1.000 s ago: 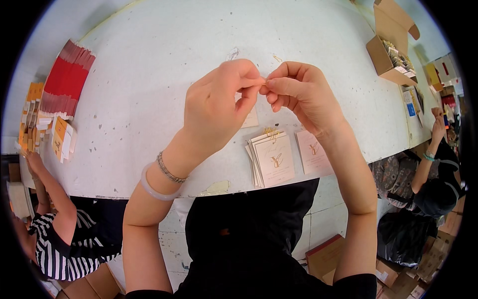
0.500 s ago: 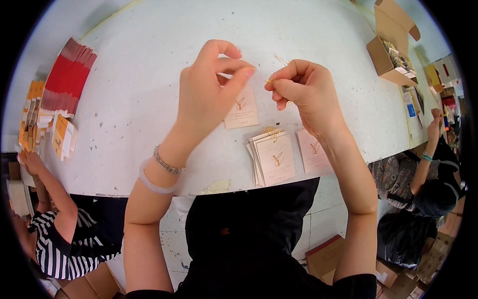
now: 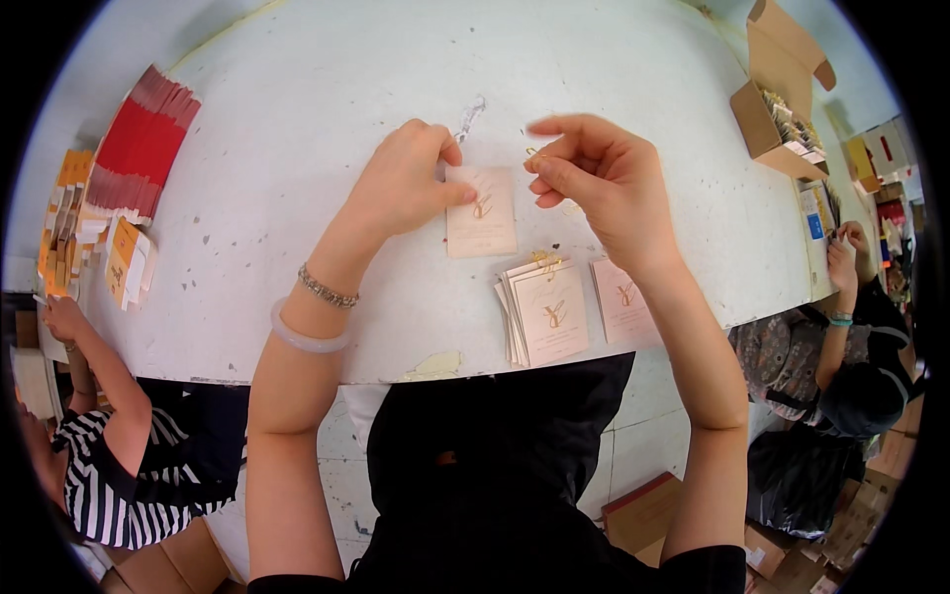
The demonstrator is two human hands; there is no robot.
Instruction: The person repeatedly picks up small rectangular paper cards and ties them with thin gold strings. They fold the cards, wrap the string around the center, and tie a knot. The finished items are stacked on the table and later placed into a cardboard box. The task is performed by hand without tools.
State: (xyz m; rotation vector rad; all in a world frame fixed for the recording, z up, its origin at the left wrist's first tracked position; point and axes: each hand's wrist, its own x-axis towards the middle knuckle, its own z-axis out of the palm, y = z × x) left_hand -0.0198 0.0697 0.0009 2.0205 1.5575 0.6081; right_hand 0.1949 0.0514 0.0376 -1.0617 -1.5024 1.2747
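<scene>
My right hand pinches a gold clip, left hand at a pink card, grip unclear, open cardboard box packed with flat items

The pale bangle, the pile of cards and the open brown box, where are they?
Pale bangle (image 3: 308, 343): head view, its band's lower curve.
Pile of cards (image 3: 558, 331): head view, the top card's face.
Open brown box (image 3: 764, 130): head view, its left side wall.

On the white table, a red pile lies by orange and white packs. A brown box stands open at the right — small things inside. A person in stripes is on the left.
</scene>
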